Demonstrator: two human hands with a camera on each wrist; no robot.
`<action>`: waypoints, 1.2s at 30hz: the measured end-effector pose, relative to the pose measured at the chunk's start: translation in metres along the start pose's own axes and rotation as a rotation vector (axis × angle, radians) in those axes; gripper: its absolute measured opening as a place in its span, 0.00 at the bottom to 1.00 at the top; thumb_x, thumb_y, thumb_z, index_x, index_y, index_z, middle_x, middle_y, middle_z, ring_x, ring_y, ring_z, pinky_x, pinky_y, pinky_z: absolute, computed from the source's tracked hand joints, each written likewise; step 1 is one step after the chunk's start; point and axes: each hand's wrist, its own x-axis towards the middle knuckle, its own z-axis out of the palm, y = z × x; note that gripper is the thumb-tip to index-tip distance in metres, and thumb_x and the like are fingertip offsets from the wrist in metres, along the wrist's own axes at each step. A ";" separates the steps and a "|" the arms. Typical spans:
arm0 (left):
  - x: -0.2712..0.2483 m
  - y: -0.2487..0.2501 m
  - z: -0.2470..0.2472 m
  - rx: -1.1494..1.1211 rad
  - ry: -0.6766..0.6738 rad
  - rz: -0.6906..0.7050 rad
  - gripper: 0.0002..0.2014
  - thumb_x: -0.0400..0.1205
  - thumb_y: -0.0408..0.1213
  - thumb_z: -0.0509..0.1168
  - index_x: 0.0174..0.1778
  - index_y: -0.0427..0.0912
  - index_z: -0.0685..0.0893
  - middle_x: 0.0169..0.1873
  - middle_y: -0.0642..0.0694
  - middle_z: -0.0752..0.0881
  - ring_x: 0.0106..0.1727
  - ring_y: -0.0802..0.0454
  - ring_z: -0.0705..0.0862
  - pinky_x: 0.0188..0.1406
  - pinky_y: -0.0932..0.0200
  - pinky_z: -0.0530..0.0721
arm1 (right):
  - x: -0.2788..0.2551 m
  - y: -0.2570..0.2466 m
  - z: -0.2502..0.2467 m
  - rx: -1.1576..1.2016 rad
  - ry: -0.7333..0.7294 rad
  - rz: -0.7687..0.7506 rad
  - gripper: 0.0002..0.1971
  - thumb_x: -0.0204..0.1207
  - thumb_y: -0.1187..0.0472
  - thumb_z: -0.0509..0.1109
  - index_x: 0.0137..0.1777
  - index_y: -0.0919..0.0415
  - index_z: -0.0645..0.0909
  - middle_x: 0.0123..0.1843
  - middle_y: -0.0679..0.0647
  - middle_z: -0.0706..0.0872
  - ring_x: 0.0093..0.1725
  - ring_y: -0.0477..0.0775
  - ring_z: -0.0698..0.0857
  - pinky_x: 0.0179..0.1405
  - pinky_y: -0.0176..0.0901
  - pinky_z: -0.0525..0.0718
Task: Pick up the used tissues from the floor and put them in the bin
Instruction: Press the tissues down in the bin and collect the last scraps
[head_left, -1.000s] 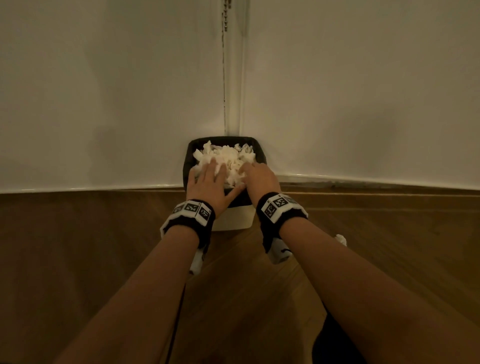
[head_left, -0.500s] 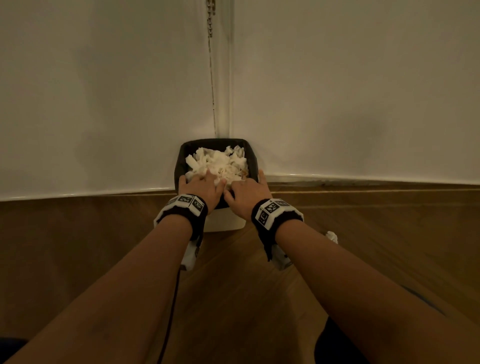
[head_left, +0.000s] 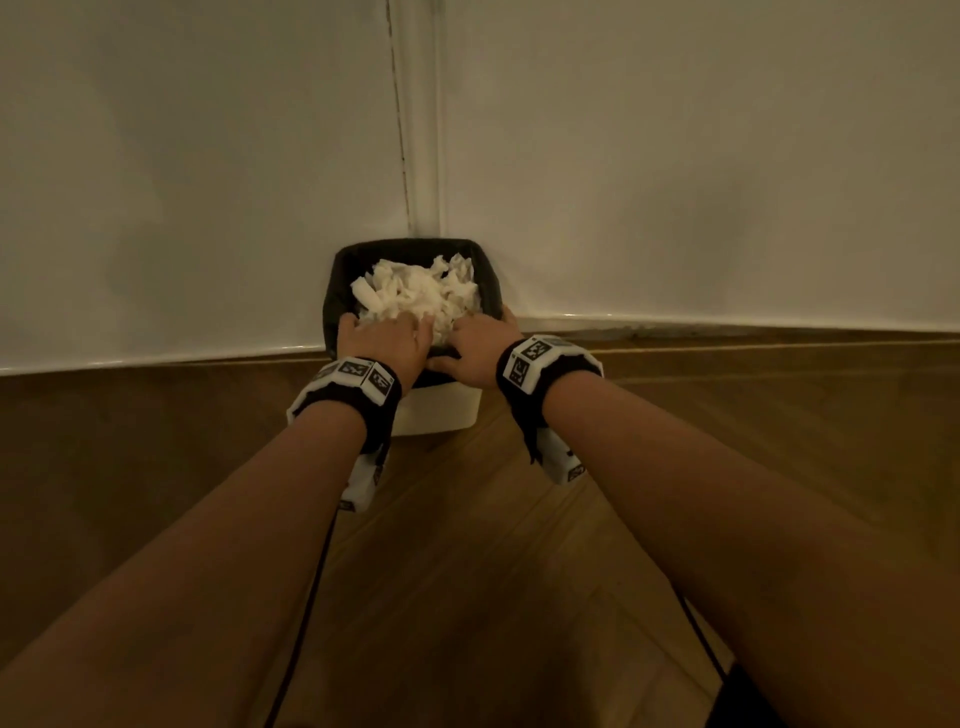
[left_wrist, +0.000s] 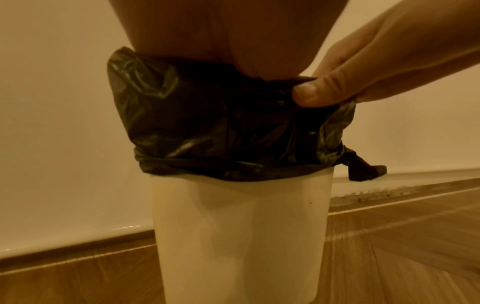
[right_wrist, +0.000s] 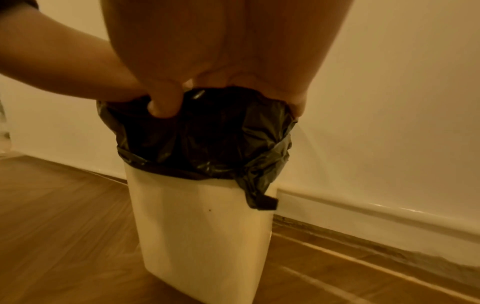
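Both hands sat at the near rim of the bin in the middle of the head view. The left hand (head_left: 387, 345) lay palm down with its fingers spread over the near edge of the tissues (head_left: 418, 296), fingertips touching the white heap; whether those fingers were curled into the paper could not be told from any view. The right hand (head_left: 475, 353) gripped the rim just beside it: in the left wrist view its thumb (left_wrist: 309, 93) pressed against the outside of the black bin liner (left_wrist: 207, 127), with the fingers folded over the top edge, so the liner and rim were pinched between them. The right wrist view showed the same thumb (right_wrist: 162, 105) bearing on the liner at the upper left of the bin.

The tissues were piled crumpled inside the bin (head_left: 441, 410), filling it nearly to the rim. The bin was pale cream with the liner folded down over its upper part, a loose tail (right_wrist: 263, 202) hanging at its right side. It stood upright on the wooden floor (head_left: 467, 545) in the corner where two white walls (head_left: 182, 156) met, close to the skirting. Each wrist wore a black band with white marker blocks (head_left: 358, 376).
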 end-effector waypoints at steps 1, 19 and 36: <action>-0.001 -0.001 0.000 -0.051 0.005 -0.041 0.20 0.84 0.50 0.44 0.66 0.46 0.70 0.55 0.43 0.82 0.55 0.42 0.81 0.64 0.40 0.64 | 0.001 -0.001 0.001 -0.002 0.001 0.009 0.29 0.78 0.34 0.53 0.64 0.55 0.80 0.64 0.55 0.82 0.67 0.58 0.76 0.72 0.63 0.60; -0.144 0.057 -0.017 -0.339 0.040 -0.080 0.16 0.85 0.46 0.51 0.67 0.48 0.72 0.65 0.43 0.74 0.67 0.43 0.74 0.65 0.44 0.69 | -0.148 0.022 -0.030 0.289 0.129 0.350 0.19 0.82 0.56 0.58 0.71 0.60 0.75 0.69 0.61 0.79 0.67 0.63 0.77 0.66 0.51 0.75; -0.123 0.099 0.138 -0.374 -0.652 0.044 0.37 0.81 0.54 0.61 0.81 0.61 0.45 0.82 0.48 0.44 0.82 0.34 0.46 0.76 0.34 0.61 | -0.156 0.137 0.171 0.575 -0.139 0.928 0.29 0.81 0.50 0.61 0.80 0.56 0.60 0.78 0.63 0.62 0.74 0.68 0.66 0.73 0.59 0.66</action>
